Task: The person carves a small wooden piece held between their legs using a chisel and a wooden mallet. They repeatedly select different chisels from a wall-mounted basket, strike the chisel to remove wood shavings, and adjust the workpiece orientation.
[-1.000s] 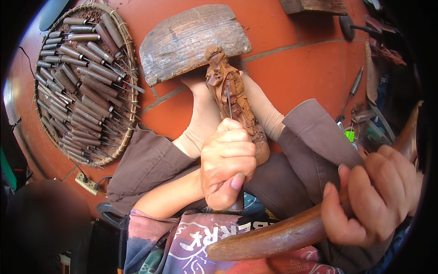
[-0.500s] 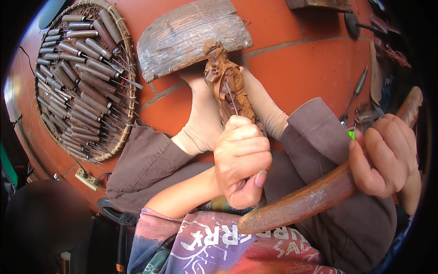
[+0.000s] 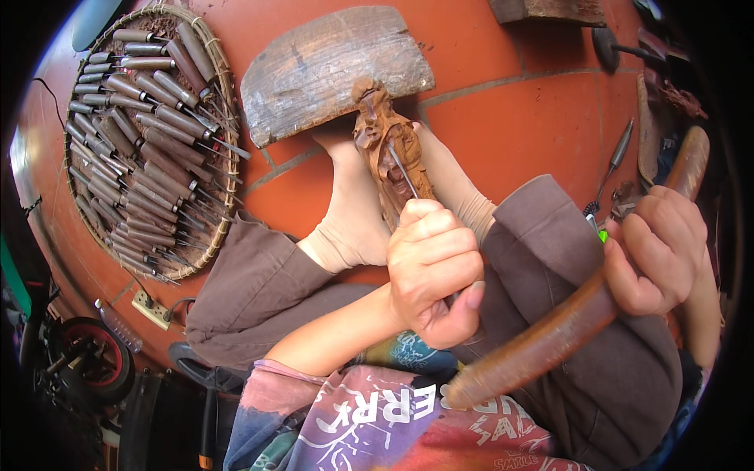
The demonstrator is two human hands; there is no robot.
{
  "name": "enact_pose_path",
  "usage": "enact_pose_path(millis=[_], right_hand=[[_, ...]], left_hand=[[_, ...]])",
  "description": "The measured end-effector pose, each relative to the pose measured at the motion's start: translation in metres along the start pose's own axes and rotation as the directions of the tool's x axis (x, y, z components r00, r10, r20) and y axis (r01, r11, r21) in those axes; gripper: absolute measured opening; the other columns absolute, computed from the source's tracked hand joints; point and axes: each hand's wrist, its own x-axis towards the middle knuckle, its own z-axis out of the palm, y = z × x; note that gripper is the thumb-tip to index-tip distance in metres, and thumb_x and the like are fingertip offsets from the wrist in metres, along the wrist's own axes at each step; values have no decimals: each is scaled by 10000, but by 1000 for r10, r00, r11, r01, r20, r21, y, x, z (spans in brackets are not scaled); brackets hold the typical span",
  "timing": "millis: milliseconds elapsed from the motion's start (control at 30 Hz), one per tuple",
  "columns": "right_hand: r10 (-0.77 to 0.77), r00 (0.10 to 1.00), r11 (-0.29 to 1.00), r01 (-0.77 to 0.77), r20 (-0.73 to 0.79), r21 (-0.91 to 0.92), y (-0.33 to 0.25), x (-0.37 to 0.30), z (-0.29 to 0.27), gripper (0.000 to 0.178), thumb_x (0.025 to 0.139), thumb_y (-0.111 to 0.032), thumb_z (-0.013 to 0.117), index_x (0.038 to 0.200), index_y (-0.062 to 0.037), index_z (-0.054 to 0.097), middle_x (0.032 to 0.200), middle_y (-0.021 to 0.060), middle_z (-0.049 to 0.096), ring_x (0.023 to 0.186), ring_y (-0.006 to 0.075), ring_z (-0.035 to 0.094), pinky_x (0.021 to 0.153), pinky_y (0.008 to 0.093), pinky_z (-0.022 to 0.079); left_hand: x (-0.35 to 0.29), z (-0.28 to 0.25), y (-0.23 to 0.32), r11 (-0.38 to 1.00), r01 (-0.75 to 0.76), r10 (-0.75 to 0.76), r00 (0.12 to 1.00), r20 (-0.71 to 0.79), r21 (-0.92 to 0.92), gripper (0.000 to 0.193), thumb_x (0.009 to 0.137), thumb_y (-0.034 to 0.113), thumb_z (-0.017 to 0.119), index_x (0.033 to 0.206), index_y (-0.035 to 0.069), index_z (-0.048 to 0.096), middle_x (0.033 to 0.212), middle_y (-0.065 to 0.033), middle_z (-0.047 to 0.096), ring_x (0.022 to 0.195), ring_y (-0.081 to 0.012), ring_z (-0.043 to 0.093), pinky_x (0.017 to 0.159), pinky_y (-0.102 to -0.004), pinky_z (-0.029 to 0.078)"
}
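Observation:
My left hand point(image 3: 436, 271) is closed around the handle of a wood-carving chisel point(image 3: 403, 171), its thin steel shaft slanting up and away. The chisel's tip meets the front of a reddish-brown carved wooden figure point(image 3: 380, 133). Between my two socked feet point(image 3: 349, 216) the figure leans, its top against a thick weathered wooden board point(image 3: 334, 71). Wrapped in my right hand point(image 3: 658, 251) is a curved wooden mallet point(image 3: 542, 345), shaped like a smooth club. Its free end hangs over my lap, apart from the chisel. My left fist hides most of the chisel handle.
At left, a round woven basket point(image 3: 228, 169) holds many wood-handled chisels. Below it lie a power socket point(image 3: 151, 308) and a clear bottle point(image 3: 118, 326). A pen-shaped tool with a cord point(image 3: 620, 149) rests on the orange tiles at right. A wooden block point(image 3: 550, 9) stands at the back.
My left hand has shifted slightly right, tilting the chisel handle over. The mallet's free end has swung right, away from that fist, and my right hand has risen a little.

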Motion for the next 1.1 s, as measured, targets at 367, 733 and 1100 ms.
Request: enact_pose_path(millis=[367, 733, 1100], right_hand=[[124, 991, 975, -112, -52, 191, -7, -15, 7, 374, 483, -124, 661, 838, -56, 565, 625, 21, 486, 477, 160, 424, 403, 280, 285], [127, 992, 972, -127, 12, 198, -11, -15, 9, 322, 531, -104, 661, 837, -66, 568, 625, 4, 528, 483, 144, 453, 413, 267, 293], [139, 989, 971, -146, 47, 189, -12, -14, 9, 318, 543, -130, 669, 839, -59, 575, 619, 2, 518, 483, 147, 457, 418, 271, 304]], left_hand=[[11, 4, 23, 988, -156, 153, 978, 140, 9, 374, 800, 435, 640, 626, 111, 571, 670, -19, 509, 593, -203, 484, 660, -358, 343], [2, -3, 17, 994, -38, 21, 986, 164, 101, 359, 781, 412, 632, 601, 120, 528, 623, -19, 476, 564, -197, 454, 609, -346, 317], [6, 0, 8, 995, 14, -26, 993, 117, 102, 339, 787, 392, 648, 598, 145, 512, 598, -4, 472, 521, -188, 443, 583, -324, 297]])
